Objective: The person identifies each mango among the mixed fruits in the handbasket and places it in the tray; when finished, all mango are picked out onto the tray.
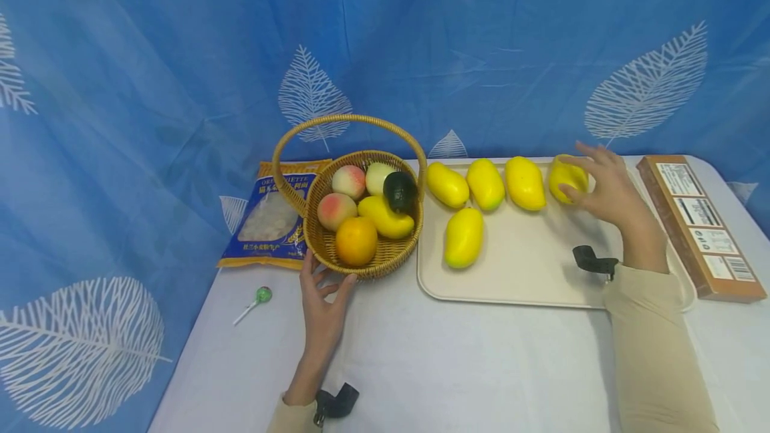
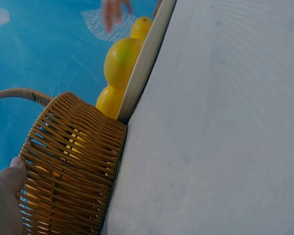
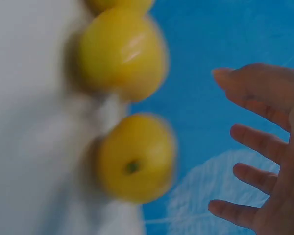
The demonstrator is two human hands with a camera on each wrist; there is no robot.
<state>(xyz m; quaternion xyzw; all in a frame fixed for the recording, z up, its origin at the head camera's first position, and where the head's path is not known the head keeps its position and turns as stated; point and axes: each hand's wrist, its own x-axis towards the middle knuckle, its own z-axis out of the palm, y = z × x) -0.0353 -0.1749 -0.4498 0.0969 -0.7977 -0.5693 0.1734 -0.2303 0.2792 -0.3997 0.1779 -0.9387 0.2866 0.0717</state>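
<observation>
My left hand point(image 1: 325, 313) touches the front left of a wicker basket point(image 1: 388, 266), fingers and thumb spread against it. In the left wrist view the thumb point(image 2: 12, 176) meets the basket's edge; the other fingers are hidden. Inside the basket lie an orange point(image 1: 356, 241), two peaches point(image 1: 337, 212), a yellow mango point(image 1: 388, 219), a dark green fruit point(image 1: 400, 192) and a pale green fruit point(image 1: 378, 177). Several mangoes point(image 1: 525, 183) lie on a cream tray point(image 1: 529, 266). My right hand point(image 1: 610, 186) hovers beside the rightmost mango point(image 1: 568, 179), its fingers apart and holding nothing.
A blue and yellow pasta bag point(image 1: 265, 219) lies partly behind the basket. A green lollipop point(image 1: 263, 295) rests on the white tablecloth point(image 1: 469, 366) at left. Beyond the tray's right side is a long brown box point(image 1: 700, 226). A blue leaf-patterned curtain point(image 1: 517, 52) hangs behind.
</observation>
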